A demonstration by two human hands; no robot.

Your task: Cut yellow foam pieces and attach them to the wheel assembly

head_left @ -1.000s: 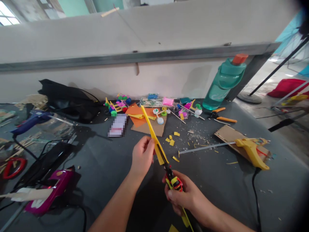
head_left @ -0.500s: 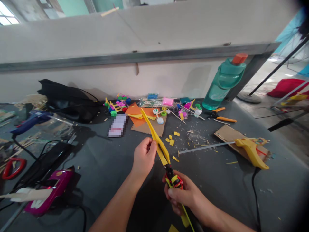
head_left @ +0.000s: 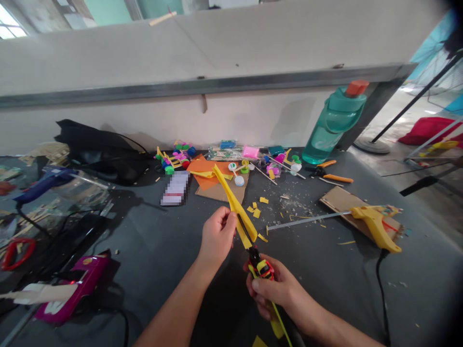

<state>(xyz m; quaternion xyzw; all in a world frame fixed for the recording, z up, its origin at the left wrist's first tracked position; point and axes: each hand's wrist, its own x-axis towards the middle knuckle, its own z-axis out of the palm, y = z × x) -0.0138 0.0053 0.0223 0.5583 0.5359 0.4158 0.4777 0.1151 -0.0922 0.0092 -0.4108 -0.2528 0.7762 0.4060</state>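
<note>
My left hand [head_left: 217, 236] pinches a long yellow paper strip [head_left: 227, 193] between thumb and fingers, about midway along it. The strip's far end points up and away; its near part is split into two flaps. My right hand [head_left: 269, 289] is closed round what look like scissors [head_left: 263, 267] with black blades and red, yellow and black handles. A dark blade lies between the two flaps of the strip. The lower handles are hidden by my right fingers. More yellow strip hangs beneath the right hand. Small yellow scraps [head_left: 256, 212] lie just beyond the hands.
A yellow glue gun [head_left: 374, 221] lies on cardboard at right, near orange-handled pliers [head_left: 336, 177] and a teal bottle [head_left: 334, 127]. Orange paper [head_left: 204, 180] and craft pieces stand behind. At left are a phone [head_left: 176, 188], a blue glue gun [head_left: 43, 183] and a purple power strip [head_left: 74, 289].
The near flap of the yellow strip has spread wider, and a dark blade now shows along the split. Both hands stay nearly in place. Something reddish has appeared at the far left edge.
</note>
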